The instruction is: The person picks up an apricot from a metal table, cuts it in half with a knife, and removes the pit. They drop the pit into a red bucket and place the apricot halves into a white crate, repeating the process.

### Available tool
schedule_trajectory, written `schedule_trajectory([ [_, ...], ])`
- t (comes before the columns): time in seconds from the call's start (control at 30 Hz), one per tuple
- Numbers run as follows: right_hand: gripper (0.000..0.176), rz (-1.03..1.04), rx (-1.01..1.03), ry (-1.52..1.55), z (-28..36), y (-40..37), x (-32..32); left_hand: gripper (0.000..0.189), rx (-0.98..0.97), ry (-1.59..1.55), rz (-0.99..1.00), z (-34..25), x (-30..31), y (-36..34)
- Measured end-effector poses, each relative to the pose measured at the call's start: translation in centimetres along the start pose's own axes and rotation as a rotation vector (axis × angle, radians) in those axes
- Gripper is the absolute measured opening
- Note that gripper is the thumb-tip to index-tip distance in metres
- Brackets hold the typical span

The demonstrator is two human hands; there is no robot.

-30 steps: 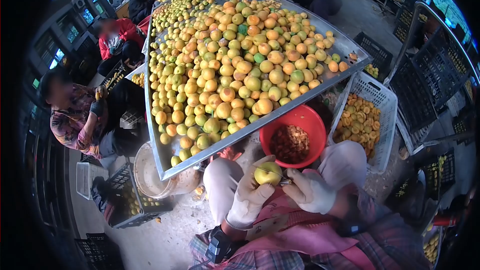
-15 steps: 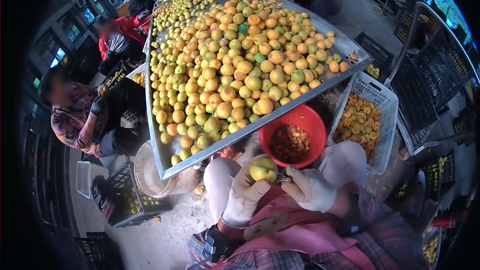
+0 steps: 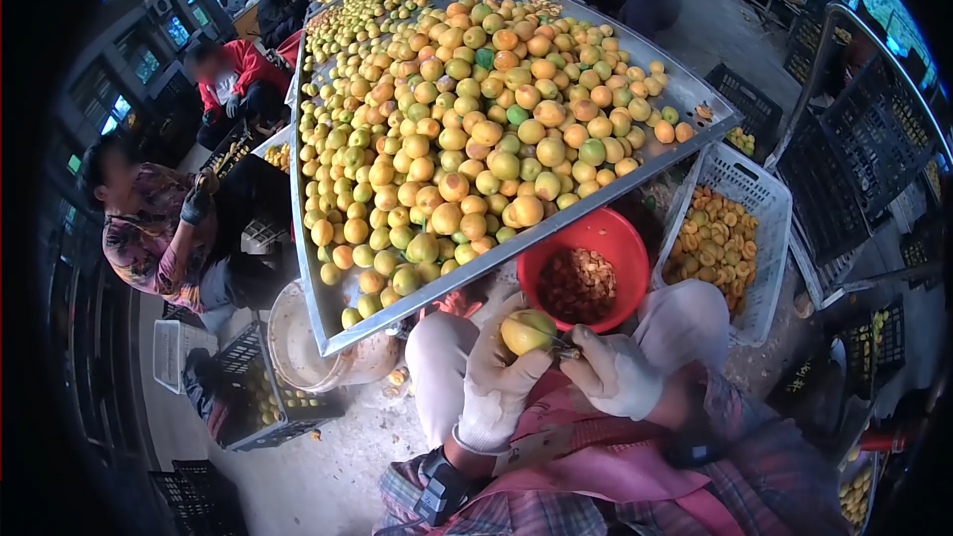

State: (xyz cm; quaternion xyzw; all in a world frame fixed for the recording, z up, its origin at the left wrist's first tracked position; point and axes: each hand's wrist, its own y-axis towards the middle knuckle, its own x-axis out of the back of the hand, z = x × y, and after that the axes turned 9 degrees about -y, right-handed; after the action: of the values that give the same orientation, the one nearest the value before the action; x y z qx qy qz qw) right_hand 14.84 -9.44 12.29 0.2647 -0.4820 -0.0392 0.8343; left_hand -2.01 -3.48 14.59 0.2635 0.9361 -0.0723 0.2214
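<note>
Apricot point(image 3: 528, 331) sat in gloved L hand point(image 3: 501, 377), fingers curled round it, over the lap just below red bowl point(image 3: 588, 232). R hand point(image 3: 620, 377) gripped a small knife point(image 3: 566, 347), tip at the fruit. Risk: blade could slip on the round skin & nick L thumb.

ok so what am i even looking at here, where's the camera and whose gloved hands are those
This comes from a camera worn on a person's head, looking down at their own hands; no machine here. The white-gloved left hand grips a round yellow-green fruit; the white-gloved right hand holds a small dark tool against it. Ahead: a big metal tray piled with yellow and orange fruit, a red plastic bowl of brown pits, a white plastic basket of halved fruit.
</note>
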Motion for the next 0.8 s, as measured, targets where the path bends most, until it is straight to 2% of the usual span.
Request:
schedule_trajectory([
  [0.03, 0.018, 0.000, 0.003, 0.002, 0.1, 0.0, 0.0, 0.072, -0.011, -0.060, -0.050, 0.0, -0.3, -0.1],
  [0.1, 0.026, 0.047, -0.161, 0.113, 0.4, 0.2, 0.1, 0.070, 0.038, -0.115, -0.010, 0.6, 0.3, -0.1],
  [0.17, 0.026, 0.027, -0.136, 0.105, 0.4, 0.2, 0.3, 0.068, 0.092, -0.168, 0.034, 0.4, 0.1, -0.3],
  [0.27, 0.026, 0.041, -0.114, 0.083, 0.3, 0.3, 0.8, 0.067, 0.017, -0.068, -0.057, -0.6, -0.7, -0.6],
  [0.33, 0.026, 0.078, -0.116, 0.071, 0.3, 0.3, 1.2, 0.063, -0.121, 0.447, -0.052, -0.3, 0.2, -0.4],
  [0.37, 0.025, 0.132, -0.148, 0.069, 0.3, 0.3, 1.2, 0.063, -0.120, 0.447, -0.052, -0.4, 0.1, -0.3],
  [0.4, 0.025, 0.185, -0.179, 0.068, 0.4, 0.3, 1.3, 0.063, -0.113, 0.387, -0.042, -0.6, -0.1, -0.3],
  [0.47, 0.025, 0.138, -0.171, 0.096, 0.7, 0.6, 1.5, 0.064, -0.105, 0.330, -0.034, -0.8, -0.4, -0.3],
  [0.53, 0.025, 0.089, -0.166, 0.121, 0.8, 0.5, 1.3, 0.065, -0.059, -0.039, 0.009, -0.7, -0.7, -0.2],
  [0.63, 0.025, 0.054, -0.219, 0.221, 0.4, 0.1, 0.5, 0.067, 0.014, -0.096, -0.030, 0.0, -0.2, -0.3],
  [0.67, 0.024, 0.078, -0.197, 0.197, 0.3, 0.0, 0.4, 0.067, 0.014, -0.096, -0.031, -0.3, -0.2, -0.4],
  [0.73, 0.024, 0.102, -0.177, 0.173, -0.4, -0.2, 0.2, 0.067, -0.029, 0.196, -0.053, -0.9, -0.4, -0.6],
  [0.77, 0.029, 0.036, -0.016, 0.109, -1.1, -0.2, 0.1, 0.067, -0.025, 0.196, -0.053, -1.1, -0.1, -0.5],
  [0.8, 0.036, -0.030, 0.145, 0.044, -1.6, -0.2, 0.1, 0.067, -0.176, 0.501, -0.040, -1.4, 0.2, -0.3],
])
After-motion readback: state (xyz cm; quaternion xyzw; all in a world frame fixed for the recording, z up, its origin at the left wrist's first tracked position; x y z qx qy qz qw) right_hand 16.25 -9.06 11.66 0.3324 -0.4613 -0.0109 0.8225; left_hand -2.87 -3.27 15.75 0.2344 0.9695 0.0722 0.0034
